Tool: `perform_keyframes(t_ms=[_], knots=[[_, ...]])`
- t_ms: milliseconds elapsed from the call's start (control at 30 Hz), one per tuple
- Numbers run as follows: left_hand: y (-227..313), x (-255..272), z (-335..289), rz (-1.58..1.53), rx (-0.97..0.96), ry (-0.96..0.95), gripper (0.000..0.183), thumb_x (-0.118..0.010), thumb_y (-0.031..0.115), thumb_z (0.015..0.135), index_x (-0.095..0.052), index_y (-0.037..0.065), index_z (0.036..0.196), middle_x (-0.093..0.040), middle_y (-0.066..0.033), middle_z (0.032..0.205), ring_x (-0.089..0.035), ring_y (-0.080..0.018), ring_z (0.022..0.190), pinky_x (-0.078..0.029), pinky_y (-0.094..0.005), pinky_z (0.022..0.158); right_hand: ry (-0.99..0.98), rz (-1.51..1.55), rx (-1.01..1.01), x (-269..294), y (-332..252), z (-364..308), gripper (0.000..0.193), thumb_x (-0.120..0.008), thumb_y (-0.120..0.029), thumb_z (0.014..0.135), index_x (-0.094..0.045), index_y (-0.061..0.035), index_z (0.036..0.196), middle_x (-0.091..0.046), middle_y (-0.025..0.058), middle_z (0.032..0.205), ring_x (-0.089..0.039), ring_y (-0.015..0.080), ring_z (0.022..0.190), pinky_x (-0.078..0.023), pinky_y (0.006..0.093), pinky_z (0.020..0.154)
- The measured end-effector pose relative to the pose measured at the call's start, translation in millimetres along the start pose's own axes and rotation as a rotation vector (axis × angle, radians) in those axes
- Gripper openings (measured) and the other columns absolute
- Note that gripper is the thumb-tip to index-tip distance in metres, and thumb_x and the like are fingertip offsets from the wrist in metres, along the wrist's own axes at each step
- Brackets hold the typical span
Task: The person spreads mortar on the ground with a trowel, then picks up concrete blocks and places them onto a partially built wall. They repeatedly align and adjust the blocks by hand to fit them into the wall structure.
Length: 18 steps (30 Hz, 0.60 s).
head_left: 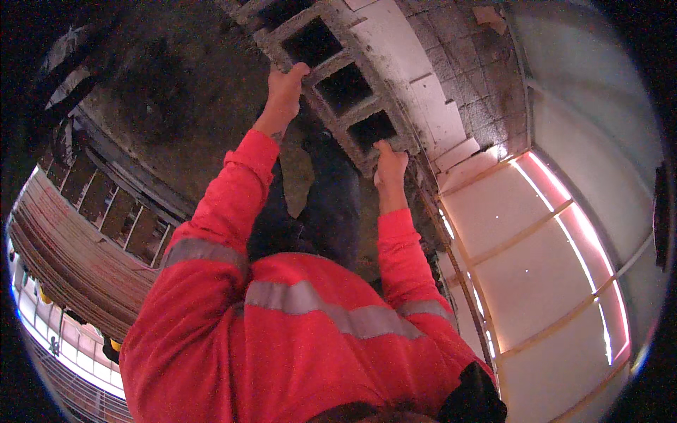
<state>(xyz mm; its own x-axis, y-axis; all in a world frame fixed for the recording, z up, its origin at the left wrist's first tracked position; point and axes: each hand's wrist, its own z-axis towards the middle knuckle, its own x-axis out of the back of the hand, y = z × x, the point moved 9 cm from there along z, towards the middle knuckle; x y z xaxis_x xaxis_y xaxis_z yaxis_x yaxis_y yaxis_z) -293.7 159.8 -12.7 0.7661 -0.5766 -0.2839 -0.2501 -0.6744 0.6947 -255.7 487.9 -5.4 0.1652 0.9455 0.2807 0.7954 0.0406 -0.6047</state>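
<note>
Dim, dark earthen ground covers the upper left of the work area, and we record large pale panels with wooden battens along the right side, bright light entering at their edges. At the left we note a stack of long brownish sheets, bowed by the lens. Hollow grey concrete blockwork lies at the upper middle, in front of the wearer's dark trousers, running diagonally toward the top edge with its open cells facing us. We count three full cells in clear view and part of another nearer the top; all are dark inside, and we cannot tell their contents or depth. We cannot establish where one block ends and the next begins. We find the bare left hand closed on the near edge, thumb over the rim, its fingers mostly hidden. We find the bare right hand likewise closed at the lower end, thumb beside the last cell. Just beyond lies a row of pale, flat-faced slabs. Both arms wear a red jacket with grey bands.
</note>
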Motion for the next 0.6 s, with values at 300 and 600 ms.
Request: perform_keyframes(t_ms=[300, 600], knots=[[-4, 10, 5, 0.060, 0.064, 0.062, 0.040, -0.062, 0.002, 0.071, -0.047, 0.007, 0.108, -0.054, -0.0010, 0.088, -0.051, -0.0133, 0.075, -0.044, -0.0304, 0.064, -0.067, -0.086, -0.080, -8, -10, -10, 0.014, -0.068, -0.006, 0.068, -0.057, 0.0010, 0.075, -0.057, 0.0036, 0.075, -0.053, 0.0149, 0.064, -0.041, 0.0303, 0.057], [2, 1, -2, 0.045, 0.091, 0.081, 0.039, -0.062, 0.005, 0.072, -0.048, 0.006, 0.109, -0.054, -0.0018, 0.090, -0.051, -0.0140, 0.076, -0.043, -0.0311, 0.061, 0.021, -0.174, -0.070, 1, -19, -8, 0.011, -0.066, -0.006, 0.070, -0.057, 0.0001, 0.071, -0.053, 0.0007, 0.069, -0.049, 0.0137, 0.060, -0.039, 0.0300, 0.055]])
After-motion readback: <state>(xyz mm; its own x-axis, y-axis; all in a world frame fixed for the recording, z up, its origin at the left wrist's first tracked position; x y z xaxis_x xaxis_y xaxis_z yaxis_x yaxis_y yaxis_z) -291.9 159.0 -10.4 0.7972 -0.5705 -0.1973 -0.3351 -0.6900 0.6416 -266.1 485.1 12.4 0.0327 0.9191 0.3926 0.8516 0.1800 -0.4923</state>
